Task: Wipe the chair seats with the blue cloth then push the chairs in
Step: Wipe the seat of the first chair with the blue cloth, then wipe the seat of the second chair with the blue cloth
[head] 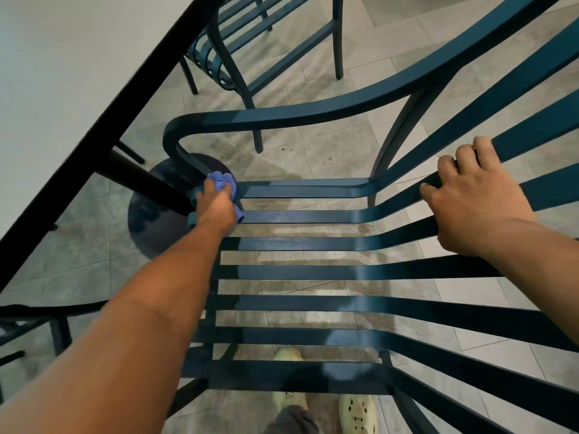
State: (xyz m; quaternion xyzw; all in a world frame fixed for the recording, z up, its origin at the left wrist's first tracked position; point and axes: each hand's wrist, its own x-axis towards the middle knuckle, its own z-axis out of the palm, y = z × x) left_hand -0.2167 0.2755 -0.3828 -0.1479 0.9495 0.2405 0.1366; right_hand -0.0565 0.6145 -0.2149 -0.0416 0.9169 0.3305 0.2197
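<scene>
- The person's left forearm is reaching forward from the lower left corner, closest to the camera, and is stretching out over the front edge of the chair seat.
- The left hand is gripping the blue cloth, with the fingers curled round it, and is pressing it against the far left corner of the seat, where the curved armrest is bending down to meet the slats.
- The cloth is bunching up above and beside the knuckles (part of it is hidden under the hand).
- The right hand is grasping a slat of the chair back on the right side, with the fingers wrapping over the slat's edge and the palm lying on top.
- The chair is dark blue-green metal, and its seat is made of flat slats with gaps showing the tiled floor beneath.
- Two pale shoes are showing through the slats near the bottom edge, with a bit of grey trouser leg beside them.
- A white table with a dark edge is filling the upper left, and its post is standing on a round dark base just beyond the cloth.
- A second chair of the same kind is standing further off at the top, beside the table.
</scene>
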